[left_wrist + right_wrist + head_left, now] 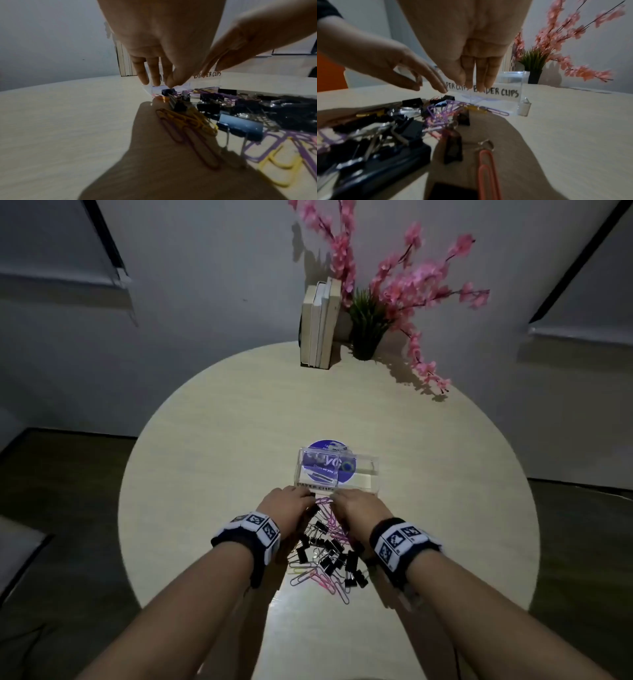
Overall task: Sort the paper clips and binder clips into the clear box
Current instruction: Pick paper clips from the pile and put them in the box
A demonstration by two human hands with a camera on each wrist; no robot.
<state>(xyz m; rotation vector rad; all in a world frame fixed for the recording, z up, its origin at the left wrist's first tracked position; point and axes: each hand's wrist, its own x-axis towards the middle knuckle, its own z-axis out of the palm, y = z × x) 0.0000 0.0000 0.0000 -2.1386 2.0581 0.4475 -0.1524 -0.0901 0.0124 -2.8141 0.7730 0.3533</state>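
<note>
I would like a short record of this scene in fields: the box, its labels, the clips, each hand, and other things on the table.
box: clear box, two compartments, on a round table
labels: "PAPER CLIPS" left part, "BINDER CLIPS" right part
clips: mixed pile of black binder clips and coloured paper clips, in front of the box
left hand: fingers down at the far end of the pile; grip unclear
right hand: fingers straight, above the pile
other: books, pink flowers
</note>
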